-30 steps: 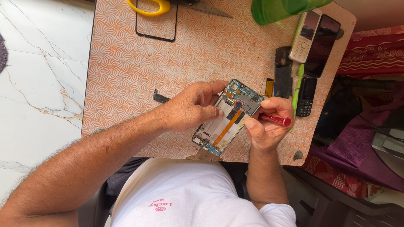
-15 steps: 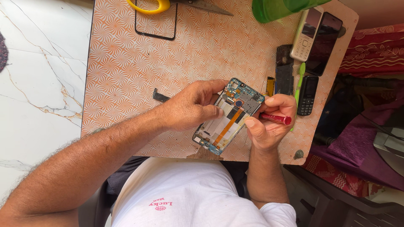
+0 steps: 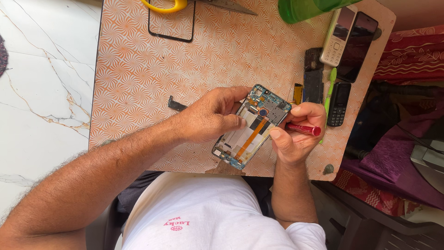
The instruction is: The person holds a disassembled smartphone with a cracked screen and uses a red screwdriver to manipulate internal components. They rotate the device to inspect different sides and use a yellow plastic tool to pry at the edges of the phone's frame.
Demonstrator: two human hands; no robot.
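An opened smartphone with its back off lies tilted near the table's front edge, showing a circuit board and an orange flex cable. My left hand holds its left side, fingers pressed on the inside. My right hand grips a red-handled screwdriver, its tip at the phone's upper right part.
On the orange patterned table lie a black screen frame, yellow-handled scissors, a green bottle, a white keypad phone, a black smartphone, a small black keypad phone, a green tool and dark parts. Marble floor lies left.
Both hands and the opened phone stay almost in place; the right hand shifted only slightly with the screwdriver.
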